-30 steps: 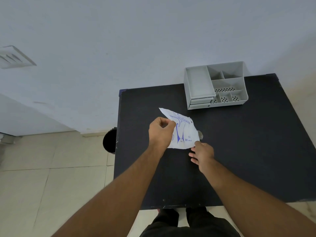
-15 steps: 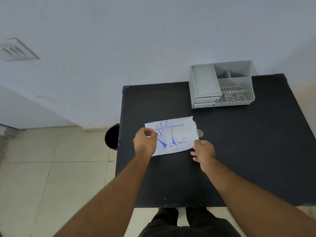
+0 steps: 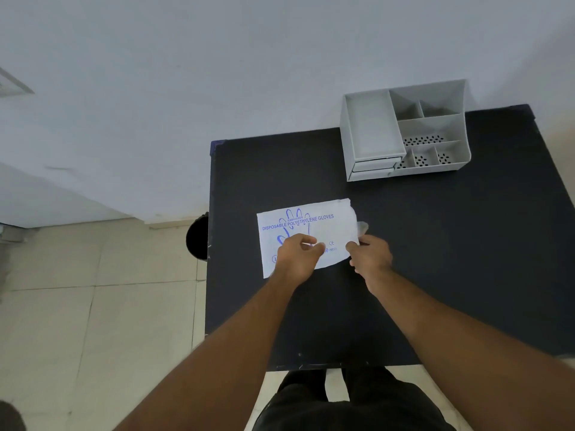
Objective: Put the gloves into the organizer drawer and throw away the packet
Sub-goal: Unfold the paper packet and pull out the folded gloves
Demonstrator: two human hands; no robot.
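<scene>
left hand [image 3: 297,251]: closed, pinching lower middle of packet [image 3: 306,231], holding it down on table [image 3: 435,259]
right hand [image 3: 370,255]: fingers curled at packet's torn right edge, seemingly gripping clear gloves [image 3: 362,227] poking out
packet: flat on table, print up, near left edge
risk: thin film tearing or whole stack spilling if pulled too fast; packet sliding if left grip slips
bin [image 3: 197,241]: below table's left edge
organizer [image 3: 404,129]: far right corner, drawers closed, well apart

Pale plain wall [image 3: 217,73], beige tiled floor [image 3: 93,306], black table [image 3: 451,244] against wall, soft even light
</scene>
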